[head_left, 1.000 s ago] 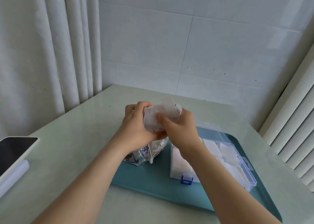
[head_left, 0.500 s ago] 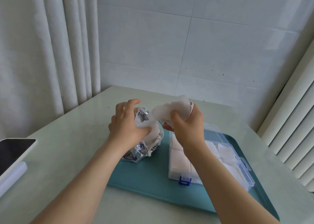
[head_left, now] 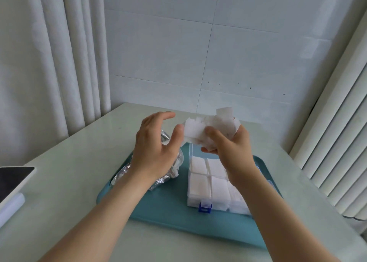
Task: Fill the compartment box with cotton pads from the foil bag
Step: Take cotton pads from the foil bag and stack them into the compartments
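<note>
My right hand grips a loose bunch of white cotton pads in the air above the far end of the clear compartment box. The box sits on the teal tray, its visible compartments packed with white pads, a blue latch at its near edge. My left hand hovers with relaxed, spread fingers just left of the bunch, its thumb touching the pads' edge. Under that hand the crumpled silver foil bag lies on the tray's left side, partly hidden by my wrist.
A phone or tablet with a dark screen lies at the table's left edge. The pale green table ends at a tiled wall behind, with curtains at left and vertical blinds at right.
My right hand has lifted the bunch of pads up and to the right, away from the bag. My left hand has let go of the foil bag and opened beside the pads.
</note>
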